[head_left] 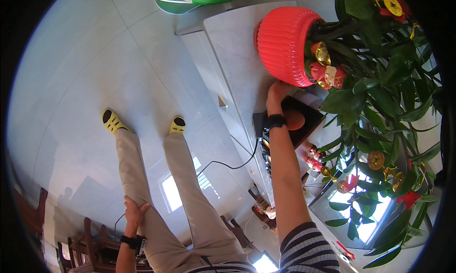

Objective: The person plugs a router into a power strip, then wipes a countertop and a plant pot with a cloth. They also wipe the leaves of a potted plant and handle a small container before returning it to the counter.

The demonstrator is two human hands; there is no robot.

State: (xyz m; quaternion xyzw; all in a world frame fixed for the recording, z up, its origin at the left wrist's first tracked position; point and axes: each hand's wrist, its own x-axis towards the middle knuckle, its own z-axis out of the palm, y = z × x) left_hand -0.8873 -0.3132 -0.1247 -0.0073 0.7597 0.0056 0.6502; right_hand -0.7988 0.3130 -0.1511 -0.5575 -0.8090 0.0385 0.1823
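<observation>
My right hand [279, 93] reaches beside a red ribbed plant pot [285, 45] on a grey-white cabinet [231, 41]. Its fingers are hidden at the pot's side, and I cannot tell whether they grip anything. The pot holds a leafy green plant [370, 91], with a red and gold figurine [326, 75] at its rim. Under my right wrist is a dark box, apparently a loudspeaker, with a round orange-brown cone [294, 120]. My left hand [133, 210] rests on my trouser leg [137, 180], thumb and fingers apart, with no object in it.
A black cable [228, 166] hangs from the box toward the floor. Small red figurines [314, 163] stand beyond my forearm. Gold coin ornaments [376, 160] hang among the leaves. Dark wooden furniture [89, 244] is behind at left. A green and white object [199, 0] sits past the cabinet.
</observation>
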